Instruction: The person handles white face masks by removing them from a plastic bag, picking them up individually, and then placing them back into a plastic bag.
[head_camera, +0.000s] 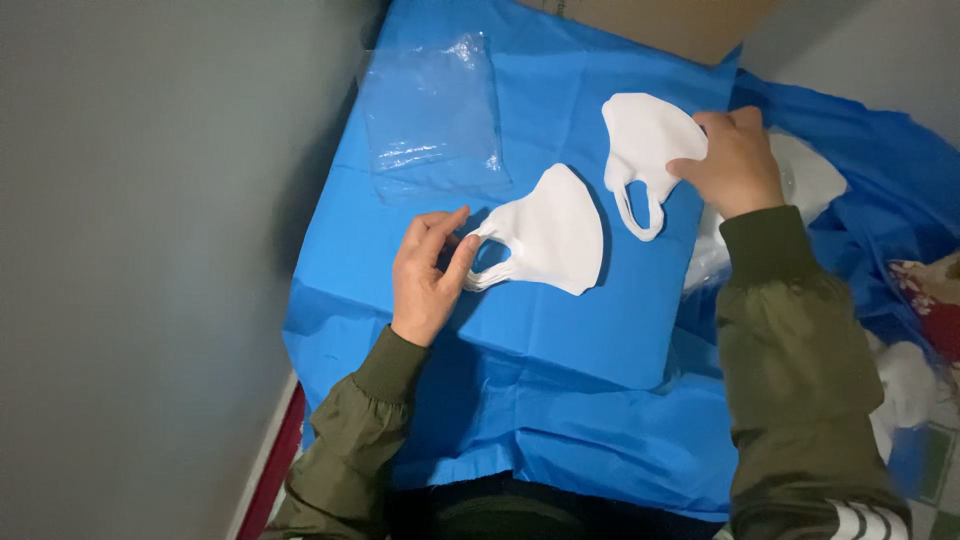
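A blue sheet (560, 400) covers the work surface, its left edge running along a grey wall from about 11 o'clock down to 7 o'clock. The sheet's near half, at 6 o'clock between the two olive sleeves, lies bare. At 12 o'clock a brown cardboard box (660, 25) borders the far edge. At 11 o'clock a clear plastic bag (432, 118) lies flat.

The left hand (428, 275), just left of centre, has its fingers loosely curled, thumb and forefinger tips pinching the ear loop of a white face mask (550, 235) that rests on the sheet at centre. The right hand (735, 160), at 1 o'clock, grips the edge of a second white mask (645, 140) between thumb and fingers, its loop hanging toward the centre. More white masks (815, 175) sit just beyond that hand at 2 o'clock.
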